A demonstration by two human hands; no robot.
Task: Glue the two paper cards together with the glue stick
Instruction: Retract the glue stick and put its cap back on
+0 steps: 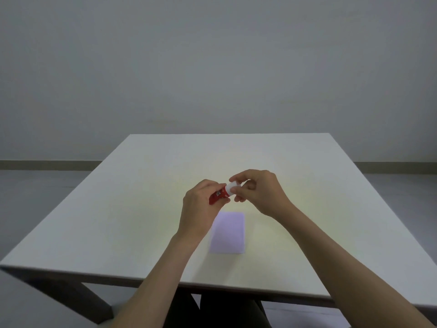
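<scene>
Against a bare grey wall, the glue stick (220, 195) is held above the pale tabletop (142, 209), left hand (201, 207) closed around its red barrel, right-hand fingers (236, 189) pinching the white cap (231, 187), apparently at the uncapping step, a twist-and-pull seemingly called for next, while a lilac card (228, 233) lies at 6 o'clock beneath them.

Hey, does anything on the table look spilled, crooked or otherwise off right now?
Nothing stands out. The purple card lies flat on the table, and both hands hold the glue stick above it, left hand on the red body, right hand at the white cap.
</scene>
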